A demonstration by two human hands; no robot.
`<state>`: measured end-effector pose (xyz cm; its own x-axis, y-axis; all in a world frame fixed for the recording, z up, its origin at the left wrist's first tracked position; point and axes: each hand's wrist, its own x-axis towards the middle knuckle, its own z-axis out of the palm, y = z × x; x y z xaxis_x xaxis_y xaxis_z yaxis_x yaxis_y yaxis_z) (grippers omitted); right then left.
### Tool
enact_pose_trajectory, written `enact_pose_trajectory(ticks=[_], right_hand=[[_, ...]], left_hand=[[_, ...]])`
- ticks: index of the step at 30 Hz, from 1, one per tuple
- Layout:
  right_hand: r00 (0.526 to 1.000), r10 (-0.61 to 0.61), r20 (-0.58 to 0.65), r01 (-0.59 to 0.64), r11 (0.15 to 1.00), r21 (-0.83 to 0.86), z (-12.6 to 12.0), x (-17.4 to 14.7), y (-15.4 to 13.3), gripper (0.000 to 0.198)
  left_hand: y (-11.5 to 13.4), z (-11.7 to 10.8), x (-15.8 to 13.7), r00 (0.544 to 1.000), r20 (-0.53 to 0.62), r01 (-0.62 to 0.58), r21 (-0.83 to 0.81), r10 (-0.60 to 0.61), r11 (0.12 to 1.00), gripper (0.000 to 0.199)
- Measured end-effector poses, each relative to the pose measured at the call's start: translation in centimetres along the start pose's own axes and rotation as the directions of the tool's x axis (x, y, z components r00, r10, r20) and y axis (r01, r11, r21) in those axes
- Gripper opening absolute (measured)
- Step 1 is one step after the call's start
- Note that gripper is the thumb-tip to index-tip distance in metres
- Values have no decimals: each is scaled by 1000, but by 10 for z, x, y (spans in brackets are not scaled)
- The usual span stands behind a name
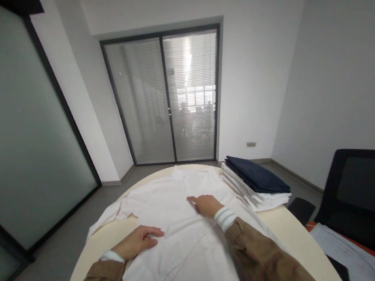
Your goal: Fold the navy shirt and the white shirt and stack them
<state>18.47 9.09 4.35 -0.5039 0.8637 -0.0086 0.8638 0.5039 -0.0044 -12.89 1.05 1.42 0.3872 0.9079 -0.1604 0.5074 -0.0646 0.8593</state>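
Note:
A white long-sleeved shirt lies spread out on a round cream table, its collar toward the far edge. One sleeve stretches out to the left; some wrinkles run across the lower body. My left hand rests at the left side of the shirt, fingers stretched and thumb apart, with nothing held. Over the upper middle of the shirt, near its front placket, my right hand touches the cloth with its index finger extended. Its other fingers are partly hidden, and no grip on the fabric shows.
At the table's right stands a stack of folded white garments with a folded navy garment on top. A black mesh chair is beyond the right edge, with papers beside it. Glass doors with blinds close the far wall.

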Motion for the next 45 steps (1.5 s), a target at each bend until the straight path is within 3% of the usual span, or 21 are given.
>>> enact_pose_trajectory(ticks=[4, 6, 10, 14, 21, 26, 30, 34, 41, 45], right_hand=[[999, 38, -13, -39, 998, -58, -5, 17, -18, 35], [997, 71, -32, -73, 995, -65, -5, 24, -23, 32], [980, 179, -91, -185, 981, -64, -1, 31, -22, 33], [971, 211, -115, -215, 977, -20, 3, 29, -17, 33], [926, 354, -134, -350, 935, 55, 5, 13, 24, 38], [900, 431, -66, -425, 901, 86, 27, 1, 61, 47], [850, 526, -8, -522, 846, 111, 47, 1, 72, 63], [799, 599, -59, -593, 800, 89, 51, 7, 76, 65], [810, 578, -95, -570, 815, 100, 36, 18, 89, 43], [816, 570, -97, -557, 820, 132, 31, 30, 102, 41]], left_hand=[[-2, 2, 0, 998, 6, 56, 31, -57, 998, 57], [0, 1, 0, 1000, 9, 20, 12, -20, 1000, 58], [3, 0, 0, 998, -2, -64, 1, 64, 998, 50], [0, -2, 1, 999, -29, -41, 102, 45, 994, 42], [-13, -11, 1, 1000, 8, 7, 171, -8, 985, 34], [-12, -17, -4, 981, 159, 87, 126, -107, 988, 40], [-3, -19, -10, 957, 225, 156, 130, -182, 979, 50], [4, -19, -12, 945, 237, 193, 149, -224, 970, 53], [0, -20, -13, 973, 171, 115, 236, -158, 965, 54], [0, -20, -13, 976, 136, 133, 249, -170, 959, 51]])
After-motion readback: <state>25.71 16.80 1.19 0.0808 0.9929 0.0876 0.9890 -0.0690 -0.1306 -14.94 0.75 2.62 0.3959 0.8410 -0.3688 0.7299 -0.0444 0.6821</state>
